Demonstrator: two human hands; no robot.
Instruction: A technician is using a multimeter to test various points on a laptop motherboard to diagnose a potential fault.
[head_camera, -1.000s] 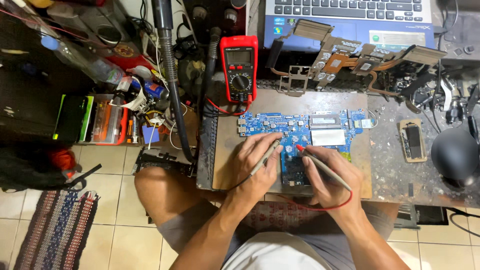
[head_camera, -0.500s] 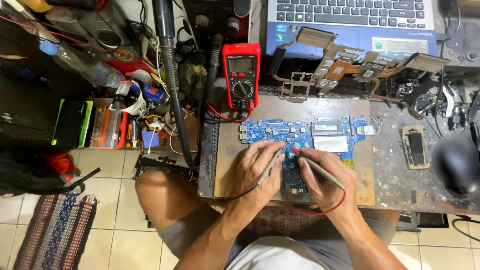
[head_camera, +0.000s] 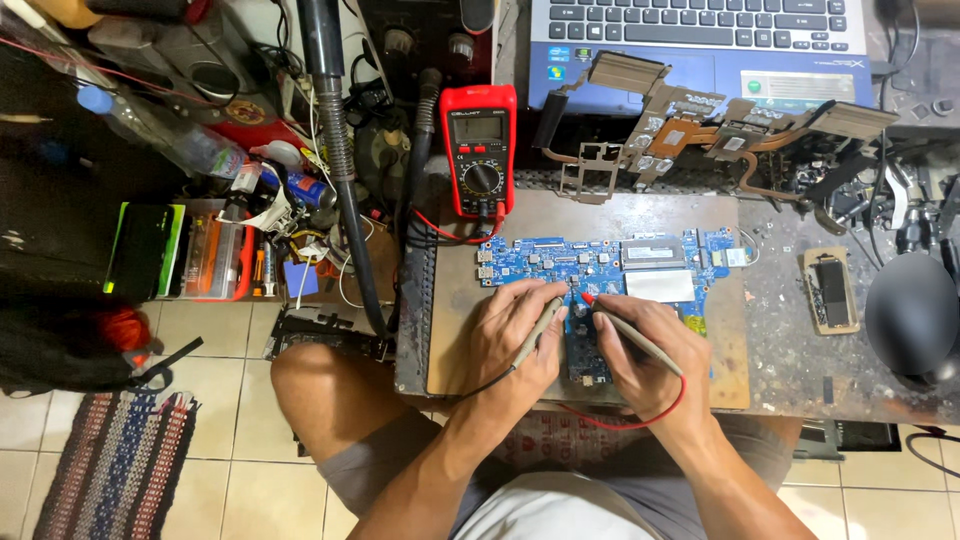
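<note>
Nearest the viewer, both forearms reach forward over the knees to the bench edge. The left hand (head_camera: 510, 335) pinches the black-leaded probe (head_camera: 538, 330) like a pen, its tip slanting up and right onto the blue laptop motherboard (head_camera: 600, 265); the right hand (head_camera: 640, 355) grips the red-tipped probe (head_camera: 625, 325) the same way, its tip pointing up and left, with the red lead (head_camera: 640, 418) looping under the wrist. The two tips meet the board close together near its middle, just above the fingers, so the step in hand appears to be a point-to-point measurement. Both palms rest on the board's near portion and the brown work mat (head_camera: 460, 330) under it. The next move likely calls for holding both tips steady on tiny contacts without slipping, while glancing at the meter. Farther back, just beyond the board's left end, stands the red multimeter (head_camera: 479, 150), its leads running down to the hands. Beyond it, to the right, lie copper heatsink assemblies (head_camera: 700, 130) and an open laptop (head_camera: 700, 40).
</note>
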